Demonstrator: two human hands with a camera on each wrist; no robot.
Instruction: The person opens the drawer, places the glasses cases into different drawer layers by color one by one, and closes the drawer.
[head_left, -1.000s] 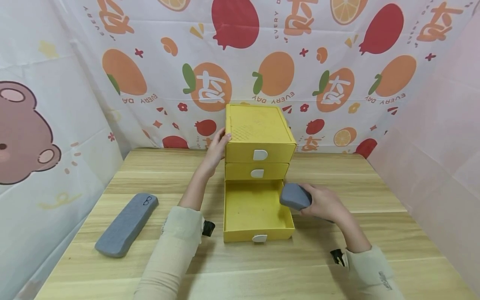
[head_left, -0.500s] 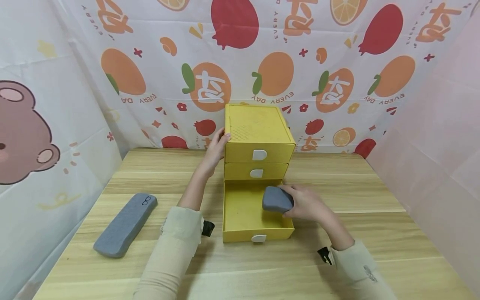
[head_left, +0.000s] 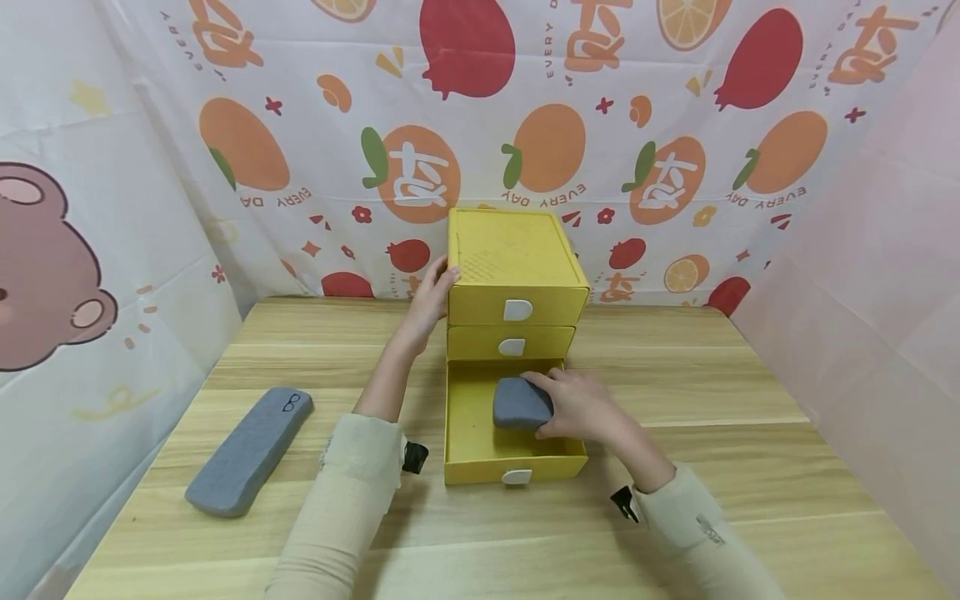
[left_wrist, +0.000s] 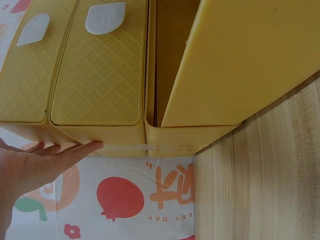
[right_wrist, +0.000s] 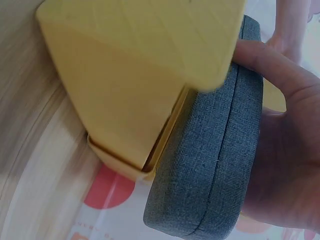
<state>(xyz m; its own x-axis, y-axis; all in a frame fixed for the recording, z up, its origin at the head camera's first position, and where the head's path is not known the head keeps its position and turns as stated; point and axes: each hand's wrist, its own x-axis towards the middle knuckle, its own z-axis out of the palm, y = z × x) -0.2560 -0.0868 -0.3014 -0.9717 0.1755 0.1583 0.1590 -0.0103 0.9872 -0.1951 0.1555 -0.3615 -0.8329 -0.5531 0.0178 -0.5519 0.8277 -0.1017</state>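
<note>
My right hand (head_left: 583, 407) grips a grey fabric glasses case (head_left: 519, 403) over the pulled-out bottom drawer (head_left: 468, 417) of a yellow drawer unit (head_left: 517, 246). In the right wrist view, the case (right_wrist: 205, 160) has a seam along its side and stands beside the drawer's wall, its long body reaching past it. My left hand (head_left: 431, 300) rests against the unit's left side, near the top. Its straight fingers lie along the yellow wall in the left wrist view. The two upper drawers are closed, each with a white tab.
A second grey glasses case (head_left: 251, 450), marked with a small glasses outline, lies on the wooden table (head_left: 480, 542) at left. Behind the unit hangs a fruit-print cloth (head_left: 300, 150), with pale cloths at both sides.
My right hand has carried the glasses case leftward, from beside the drawer's right wall to over its interior. The left hand stays on the unit.
</note>
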